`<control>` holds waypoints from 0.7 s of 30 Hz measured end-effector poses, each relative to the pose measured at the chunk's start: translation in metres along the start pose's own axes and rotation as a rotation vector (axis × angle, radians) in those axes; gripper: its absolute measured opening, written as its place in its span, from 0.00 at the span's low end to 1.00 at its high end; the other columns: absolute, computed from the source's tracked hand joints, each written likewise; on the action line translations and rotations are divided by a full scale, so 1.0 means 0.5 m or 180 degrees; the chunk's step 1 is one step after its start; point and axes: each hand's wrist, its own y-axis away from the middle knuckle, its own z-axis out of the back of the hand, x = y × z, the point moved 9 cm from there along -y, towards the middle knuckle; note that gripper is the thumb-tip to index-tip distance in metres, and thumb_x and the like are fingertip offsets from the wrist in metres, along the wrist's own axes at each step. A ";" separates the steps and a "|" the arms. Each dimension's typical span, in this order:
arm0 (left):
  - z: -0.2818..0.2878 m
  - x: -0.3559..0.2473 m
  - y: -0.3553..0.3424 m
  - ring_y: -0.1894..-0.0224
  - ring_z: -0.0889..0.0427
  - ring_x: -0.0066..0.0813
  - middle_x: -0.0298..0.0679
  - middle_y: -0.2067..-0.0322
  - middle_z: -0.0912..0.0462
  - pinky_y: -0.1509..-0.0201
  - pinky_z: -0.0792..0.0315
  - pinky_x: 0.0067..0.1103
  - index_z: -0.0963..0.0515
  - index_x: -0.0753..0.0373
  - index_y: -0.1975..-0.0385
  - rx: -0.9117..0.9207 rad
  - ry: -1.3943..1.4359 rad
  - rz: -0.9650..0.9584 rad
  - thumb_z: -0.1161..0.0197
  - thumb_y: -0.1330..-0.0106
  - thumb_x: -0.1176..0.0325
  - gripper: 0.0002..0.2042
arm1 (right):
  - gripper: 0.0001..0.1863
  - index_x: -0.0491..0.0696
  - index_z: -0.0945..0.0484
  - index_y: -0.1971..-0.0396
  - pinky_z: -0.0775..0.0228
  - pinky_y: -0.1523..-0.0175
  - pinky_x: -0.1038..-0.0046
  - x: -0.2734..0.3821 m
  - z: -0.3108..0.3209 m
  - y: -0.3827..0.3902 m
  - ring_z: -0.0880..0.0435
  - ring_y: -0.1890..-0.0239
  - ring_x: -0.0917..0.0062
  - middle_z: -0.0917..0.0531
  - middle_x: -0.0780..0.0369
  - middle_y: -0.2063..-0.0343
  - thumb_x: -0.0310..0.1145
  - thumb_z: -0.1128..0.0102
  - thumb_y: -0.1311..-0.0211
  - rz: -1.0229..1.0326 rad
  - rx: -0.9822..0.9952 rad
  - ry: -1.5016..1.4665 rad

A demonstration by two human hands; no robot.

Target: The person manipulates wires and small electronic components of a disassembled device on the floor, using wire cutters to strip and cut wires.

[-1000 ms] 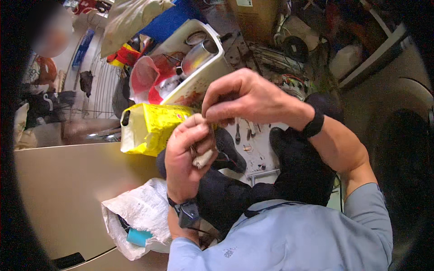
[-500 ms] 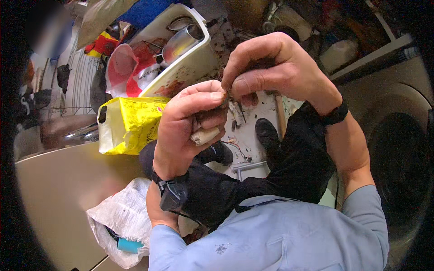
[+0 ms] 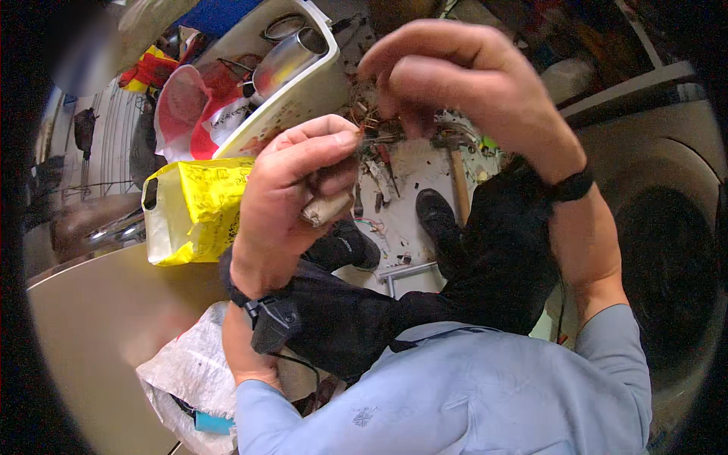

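Observation:
My left hand [image 3: 292,178] is closed, thumb pressed to forefinger in a pinch. At its fingertips shows a tiny orange-brown bit [image 3: 360,130], too small to name. Below, by the curled lower fingers, is a pale wrapped cylinder [image 3: 327,208]; whether it is a covered finger or a held roll I cannot tell. To the right and higher up is my right hand [image 3: 459,72], apart from the left, its fingers bent and smeared by motion. Anything between those fingers is hidden by the blur.
A white bin [image 3: 280,98] holds a metal can [image 3: 292,61] and red-and-white packaging [image 3: 205,110]. A yellow bag [image 3: 201,212] stands left of my left hand, a white sack [image 3: 189,371] lower left. Scraps and wires [image 3: 375,224] litter the floor near my shoes [image 3: 436,216].
My hands, together at the fingertips before, have come apart. The right hand has moved up and blurs; the left has shifted left and slightly up in the picture, still pinched.

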 end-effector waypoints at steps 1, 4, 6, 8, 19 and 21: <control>0.006 -0.004 -0.004 0.86 0.39 0.11 0.26 0.83 0.33 0.85 0.45 0.12 0.23 0.62 0.64 0.0022 0.0026 0.0006 0.41 0.31 0.68 0.05 | 0.11 0.40 0.18 0.56 0.26 0.66 0.81 0.005 0.023 0.001 0.19 0.71 0.84 0.16 0.63 0.70 0.31 0.40 0.31 -0.0173 -0.0214 -0.0027; 0.027 -0.038 -0.010 0.87 0.39 0.12 0.27 0.82 0.32 0.85 0.44 0.13 0.24 0.62 0.63 -0.0071 -0.0067 -0.0230 0.42 0.28 0.69 0.05 | 0.12 0.39 0.17 0.59 0.24 0.65 0.78 0.064 0.088 -0.021 0.19 0.70 0.82 0.16 0.62 0.71 0.33 0.36 0.32 -0.0176 -0.0079 0.1180; 0.055 -0.047 -0.017 0.87 0.38 0.12 0.27 0.82 0.32 0.85 0.43 0.13 0.24 0.63 0.63 -0.0163 0.0001 -0.0344 0.42 0.28 0.69 0.05 | 0.12 0.38 0.18 0.60 0.27 0.65 0.79 0.037 0.126 -0.047 0.22 0.70 0.85 0.17 0.65 0.71 0.33 0.35 0.33 -0.0134 0.0050 0.1872; 0.080 -0.058 -0.030 0.87 0.38 0.13 0.28 0.82 0.31 0.85 0.42 0.13 0.24 0.63 0.62 -0.0236 0.0069 -0.0467 0.43 0.28 0.68 0.05 | 0.11 0.44 0.18 0.55 0.25 0.63 0.77 -0.097 0.201 -0.063 0.19 0.69 0.84 0.16 0.66 0.68 0.33 0.38 0.32 -0.0438 0.0103 0.2568; 0.235 -0.042 -0.047 0.86 0.38 0.13 0.29 0.83 0.32 0.84 0.42 0.13 0.25 0.64 0.59 -0.1306 0.0031 -0.0336 0.42 0.28 0.68 0.06 | 0.17 0.41 0.18 0.59 0.24 0.54 0.62 -1.012 0.091 0.220 0.14 0.60 0.59 0.14 0.52 0.64 0.37 0.34 0.42 -0.1962 0.0793 0.2330; 0.262 -0.027 -0.042 0.85 0.37 0.13 0.29 0.82 0.32 0.84 0.41 0.14 0.26 0.64 0.59 -0.1340 0.0053 -0.0201 0.41 0.30 0.69 0.06 | 0.17 0.41 0.18 0.58 0.24 0.54 0.59 -1.041 0.042 0.217 0.15 0.59 0.55 0.14 0.50 0.65 0.37 0.35 0.43 -0.1812 0.0769 0.2717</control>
